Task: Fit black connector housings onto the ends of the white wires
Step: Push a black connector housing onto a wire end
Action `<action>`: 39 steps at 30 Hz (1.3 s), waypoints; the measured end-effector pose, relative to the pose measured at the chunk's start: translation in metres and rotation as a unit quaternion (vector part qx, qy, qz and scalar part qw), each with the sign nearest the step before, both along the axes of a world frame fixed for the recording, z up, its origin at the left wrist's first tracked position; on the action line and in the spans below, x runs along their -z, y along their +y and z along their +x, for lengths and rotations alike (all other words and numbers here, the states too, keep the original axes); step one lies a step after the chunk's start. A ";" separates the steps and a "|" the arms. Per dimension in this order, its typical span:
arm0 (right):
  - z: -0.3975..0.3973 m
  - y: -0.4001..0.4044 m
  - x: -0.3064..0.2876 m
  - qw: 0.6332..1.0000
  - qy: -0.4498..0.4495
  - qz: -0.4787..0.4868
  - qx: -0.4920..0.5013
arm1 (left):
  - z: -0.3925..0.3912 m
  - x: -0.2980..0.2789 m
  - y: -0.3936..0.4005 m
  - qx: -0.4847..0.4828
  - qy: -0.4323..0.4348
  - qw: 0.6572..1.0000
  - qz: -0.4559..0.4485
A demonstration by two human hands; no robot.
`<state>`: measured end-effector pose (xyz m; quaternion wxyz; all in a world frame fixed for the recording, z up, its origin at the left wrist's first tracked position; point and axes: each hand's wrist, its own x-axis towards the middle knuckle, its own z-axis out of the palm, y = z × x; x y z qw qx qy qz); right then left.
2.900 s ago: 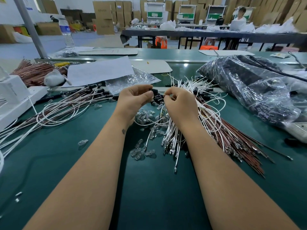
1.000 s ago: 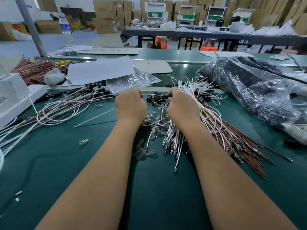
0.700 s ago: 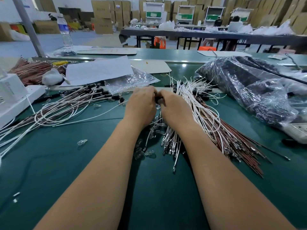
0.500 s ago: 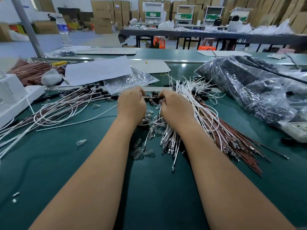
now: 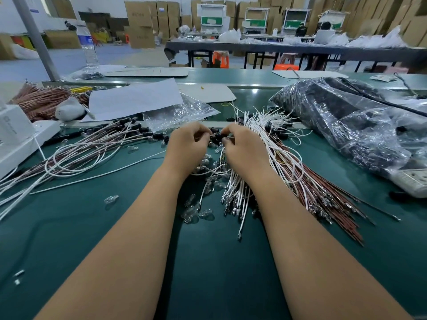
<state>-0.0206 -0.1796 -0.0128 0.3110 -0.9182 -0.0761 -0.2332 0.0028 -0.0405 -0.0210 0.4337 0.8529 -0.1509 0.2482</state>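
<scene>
**Seating a housing at the centre of the green bench**

You work at a green mat [image 5: 69, 227] in a warehouse stacked with cardboard boxes, with more benches across the top of the frame. Your left hand [image 5: 187, 147] and right hand [image 5: 246, 150] meet at centre frame, both with fingers curled in a pinch around a small black connector housing [image 5: 218, 136]. Whether a wire end is already in it, you cannot tell from here; your fingers hide the joint.

To seat it well, I judge you should hold the housing steady with one hand, line the metal terminal up straight with the cavity, and push until it stops. Then tug lightly.

The unfitted white wires [image 5: 272, 144] fan out just right of your right hand, mixed with brown ones, terminals pointing toward the lower centre. Finished leads with black ends [image 5: 129, 128] lie at centre left.

At upper right, a large clear plastic bag [image 5: 346, 125] holds dark parts, probably more housings. A smaller clear bag [image 5: 178, 114] above your left hand looks nearly flat, contents unclear. Loose glass bulbs [image 5: 196, 211] lie on the mat below your hands.
</scene>
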 end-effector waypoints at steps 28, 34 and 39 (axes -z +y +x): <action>0.007 -0.010 -0.001 0.968 -0.070 0.241 0.014 | 0.001 -0.002 0.011 0.045 0.092 0.988 -0.120; 0.006 -0.008 -0.001 0.971 -0.060 0.232 0.006 | -0.002 -0.004 0.006 0.061 0.062 0.989 -0.123; 0.007 -0.007 -0.001 0.973 -0.055 0.222 -0.001 | -0.003 -0.004 0.003 0.071 0.065 0.989 -0.111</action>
